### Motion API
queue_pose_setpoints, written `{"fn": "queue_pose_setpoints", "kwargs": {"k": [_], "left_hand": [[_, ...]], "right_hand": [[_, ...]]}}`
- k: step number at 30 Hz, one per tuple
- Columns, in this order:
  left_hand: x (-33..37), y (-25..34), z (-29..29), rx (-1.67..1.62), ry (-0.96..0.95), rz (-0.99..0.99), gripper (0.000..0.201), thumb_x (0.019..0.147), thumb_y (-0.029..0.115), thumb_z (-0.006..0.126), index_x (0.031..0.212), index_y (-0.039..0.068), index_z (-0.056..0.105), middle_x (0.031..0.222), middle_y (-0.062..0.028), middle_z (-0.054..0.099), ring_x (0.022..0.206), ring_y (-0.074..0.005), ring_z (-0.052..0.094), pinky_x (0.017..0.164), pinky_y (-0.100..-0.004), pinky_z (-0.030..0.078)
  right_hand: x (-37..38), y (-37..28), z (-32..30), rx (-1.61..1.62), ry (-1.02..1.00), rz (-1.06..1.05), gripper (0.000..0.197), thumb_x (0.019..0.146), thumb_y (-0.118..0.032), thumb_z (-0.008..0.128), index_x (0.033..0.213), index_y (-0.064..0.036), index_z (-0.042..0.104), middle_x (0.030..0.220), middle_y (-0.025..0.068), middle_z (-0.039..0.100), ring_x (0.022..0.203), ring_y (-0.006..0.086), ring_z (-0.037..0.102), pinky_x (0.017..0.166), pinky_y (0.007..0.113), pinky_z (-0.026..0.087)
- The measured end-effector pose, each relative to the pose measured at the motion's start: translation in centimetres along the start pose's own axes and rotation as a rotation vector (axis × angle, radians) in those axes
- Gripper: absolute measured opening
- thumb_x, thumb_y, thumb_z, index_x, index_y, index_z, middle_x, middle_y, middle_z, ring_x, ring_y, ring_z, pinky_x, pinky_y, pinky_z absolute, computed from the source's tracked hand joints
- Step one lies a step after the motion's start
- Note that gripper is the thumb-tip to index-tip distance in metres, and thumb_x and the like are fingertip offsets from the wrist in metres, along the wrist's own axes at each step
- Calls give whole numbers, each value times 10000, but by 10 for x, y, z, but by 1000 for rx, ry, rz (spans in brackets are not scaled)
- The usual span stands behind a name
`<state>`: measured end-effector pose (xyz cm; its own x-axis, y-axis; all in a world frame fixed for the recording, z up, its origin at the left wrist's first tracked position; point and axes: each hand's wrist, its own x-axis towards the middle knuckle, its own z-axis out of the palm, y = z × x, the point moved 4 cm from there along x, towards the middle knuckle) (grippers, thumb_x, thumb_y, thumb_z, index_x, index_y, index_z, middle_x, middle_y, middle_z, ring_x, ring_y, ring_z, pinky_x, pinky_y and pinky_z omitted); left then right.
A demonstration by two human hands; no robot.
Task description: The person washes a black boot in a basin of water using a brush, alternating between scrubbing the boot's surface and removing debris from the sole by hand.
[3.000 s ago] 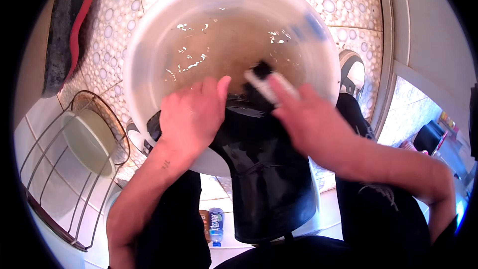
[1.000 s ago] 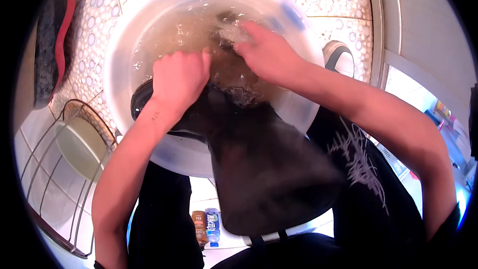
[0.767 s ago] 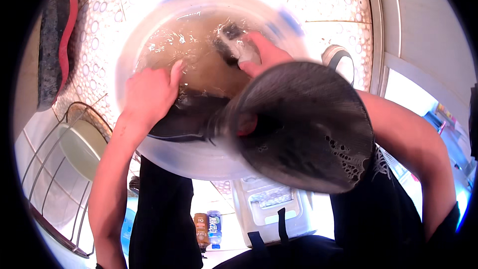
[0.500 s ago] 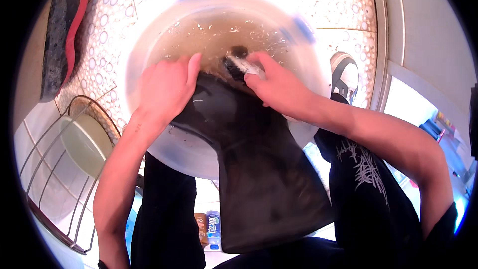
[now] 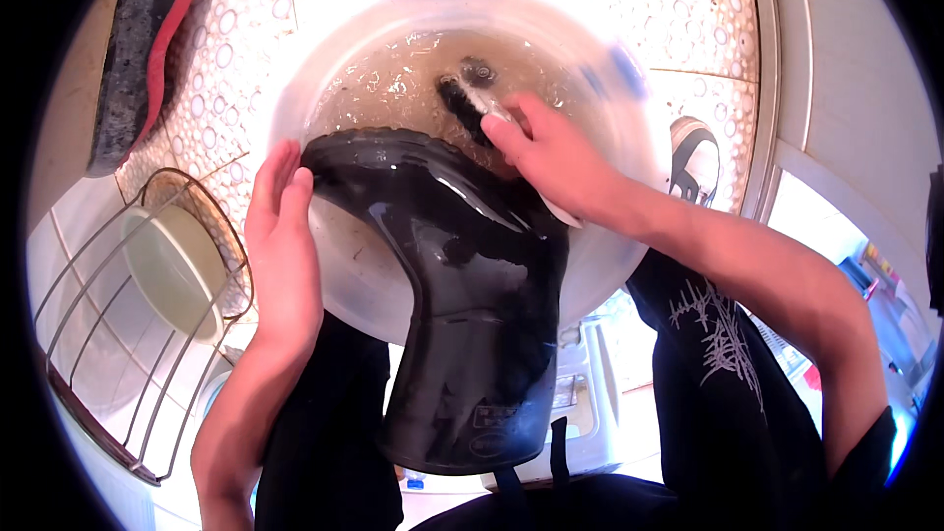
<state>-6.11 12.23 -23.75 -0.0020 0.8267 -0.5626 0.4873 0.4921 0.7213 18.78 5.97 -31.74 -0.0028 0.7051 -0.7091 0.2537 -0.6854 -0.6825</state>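
Observation:
A wet black rubber boot (image 5: 472, 265) lies across the near rim of a wide, pale basin (image 5: 359, 300), its sole facing away from me and its shaft toward my lap. My left hand (image 5: 285, 246) rests against the boot's left end, fingers stretched out and not wrapped round it. Above the murky brown water (image 5: 393, 79), my right hand (image 5: 551, 152) grips a scrub brush (image 5: 462, 110) with a white back and dark bristles. The brush is just beyond the sole. Beside its far end shows a dark round patch that I cannot make out.
To the left stands a wire rack (image 5: 108, 285) with a pale green bowl (image 5: 175, 270). A dark slab with a red wavy edge (image 5: 162, 49) is at the upper left. A shoe (image 5: 694, 159) stands right of the basin on the patterned tile floor (image 5: 678, 0).
The boot has turned, bringing its sole and glossy side into view, and its shaft has swung left. My left hand has moved down and left from the sole. The brush stays in my right hand.

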Motion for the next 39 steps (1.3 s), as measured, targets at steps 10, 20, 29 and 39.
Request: {"fn": "queue_pose_setpoints", "kwargs": {"k": [10, 20, 29, 39], "left_hand": [[-1, -36, 1, -297, -66, -365, 482, 1033, 312, 533, 1427, 47, 452, 1484, -71, 439, 1443, -198, 328, 1118, -557, 379], [44, -60, 51, -383, -180, -460, 265, 1023, 333, 486, 1050, 123, 646, 1016, -13, 677, 950, -157, 601, 815, -335, 465], [54, -47, 48, -770, -287, -689, 375, 1063, 351, 389, 1140, 77, 633, 1147, -92, 673, 1032, -225, 633, 928, -387, 507], [60, -54, 41, -780, -486, -575, 504, 1070, 392, 309, 1055, 35, 665, 1062, -125, 673, 1088, -257, 600, 996, -421, 458]], "right_hand": [[-34, -24, -17, 145, -157, 96, 555, 1077, -340, 526, 1564, -114, 384, 1034, 57, 570, 823, 122, 656, 764, 267, 524], [-76, -60, -36, -658, -245, -501, 582, 972, -223, 659, 1516, -141, 470, 929, 155, 573, 759, 369, 612, 723, 434, 541], [-36, -114, 17, -950, -57, -738, 436, 976, -268, 639, 1387, -148, 562, 875, 157, 577, 625, 328, 637, 593, 436, 544], [-66, -123, 10, -959, -169, -525, 541, 969, -223, 659, 1485, -205, 495, 882, 168, 588, 727, 387, 635, 645, 467, 507]]}}
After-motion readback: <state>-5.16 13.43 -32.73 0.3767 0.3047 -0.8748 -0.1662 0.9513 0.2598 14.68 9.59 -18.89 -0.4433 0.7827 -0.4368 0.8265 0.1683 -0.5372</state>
